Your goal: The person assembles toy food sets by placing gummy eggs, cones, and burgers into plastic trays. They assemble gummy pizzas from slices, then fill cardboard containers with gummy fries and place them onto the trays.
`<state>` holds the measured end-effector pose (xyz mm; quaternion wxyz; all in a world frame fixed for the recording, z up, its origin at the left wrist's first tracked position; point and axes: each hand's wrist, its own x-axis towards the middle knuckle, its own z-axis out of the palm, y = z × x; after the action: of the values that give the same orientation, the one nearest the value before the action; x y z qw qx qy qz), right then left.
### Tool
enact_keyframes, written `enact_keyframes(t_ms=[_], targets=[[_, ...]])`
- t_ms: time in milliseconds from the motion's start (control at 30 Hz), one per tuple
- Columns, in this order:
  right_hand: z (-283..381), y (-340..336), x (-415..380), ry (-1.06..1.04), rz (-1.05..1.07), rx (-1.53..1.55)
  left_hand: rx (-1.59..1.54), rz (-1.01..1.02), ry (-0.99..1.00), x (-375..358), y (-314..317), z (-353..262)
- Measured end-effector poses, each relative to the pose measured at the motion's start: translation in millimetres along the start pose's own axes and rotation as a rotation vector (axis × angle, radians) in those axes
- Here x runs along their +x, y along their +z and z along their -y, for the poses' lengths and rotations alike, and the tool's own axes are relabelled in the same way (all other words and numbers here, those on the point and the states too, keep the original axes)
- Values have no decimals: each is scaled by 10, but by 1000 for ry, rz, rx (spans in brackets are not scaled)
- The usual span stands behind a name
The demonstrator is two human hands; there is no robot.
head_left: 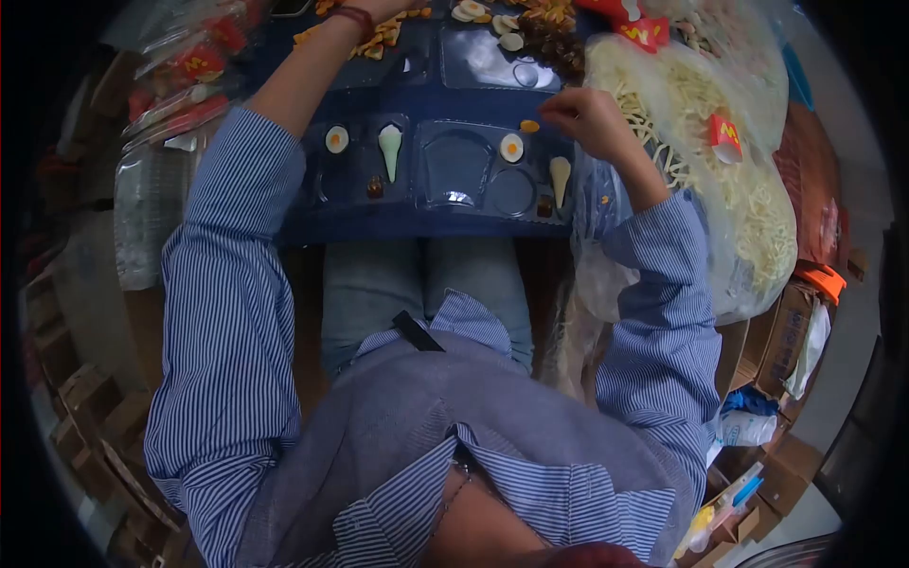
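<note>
Two dark blue compartment trays (pixel 454 213) lie side by side over my lap. The left one holds a toy fried egg (pixel 336 139), a pale cone (pixel 389 150) and a small brown piece (pixel 375 187). The right one holds another egg (pixel 511 147), a cone (pixel 560 178) and a brown piece (pixel 544 204). My right hand (pixel 592 118) hovers at the right tray's far corner with its fingers curled together, just beside a small orange piece (pixel 529 126). My left hand (pixel 379 8), with a red band on the wrist, reaches into orange pieces (pixel 379 40) at the top edge; its fingers are cut off.
A large clear bag of pale fry-like strips (pixel 729 199) with a red carton (pixel 725 138) fills the right side. More toy food (pixel 540 24) is piled beyond the trays. Packed clear bags (pixel 180 85) lie at the left. Cardboard boxes (pixel 786 331) stand on the floor.
</note>
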<state>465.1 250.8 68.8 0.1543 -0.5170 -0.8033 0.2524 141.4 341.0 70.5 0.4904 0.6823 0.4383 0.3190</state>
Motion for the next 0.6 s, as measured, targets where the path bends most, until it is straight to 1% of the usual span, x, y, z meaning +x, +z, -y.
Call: enact_keyframes(t_ms=[33,100,167,233,300,333,367,400,433,467,500,533,567,600], targets=[[36,35,15,-13,2,10,-39,-14,-24,-65,-60,-14],[132,134,79,-58,80,-155,-106,-49,-72,-173,-189,-55],[116,193,104,-81,58,-117,-333,-100,-113,-715,-122,13],[92,215,82,-92,39,-87,-208,-159,-199,-1175,46,16],[134,160,23,12,-93,58,168,-309,-173,-1454,272,102],[136,128,-17,66,-159,126,226,-388,-174,-1530,403,-24],[123,103,-62,32,-170,219,228,-391,-178,-1567,463,-54],[137,82,-130,29,-166,221,452,-478,-98,-1601,504,-67],[182,53,-224,56,-153,374,677,-560,-14,-1626,520,-64],[246,30,-318,86,-141,526,678,-561,-14,-1643,532,-26],[328,7,-415,85,-141,525,722,-570,42,-1660,553,41],[410,-23,-521,172,-149,569,765,-579,98,-1672,569,99],[468,-40,-610,260,-158,613,761,-578,99,-1679,576,144],[491,-28,-690,264,-160,608,791,-598,112,-1680,581,187]])
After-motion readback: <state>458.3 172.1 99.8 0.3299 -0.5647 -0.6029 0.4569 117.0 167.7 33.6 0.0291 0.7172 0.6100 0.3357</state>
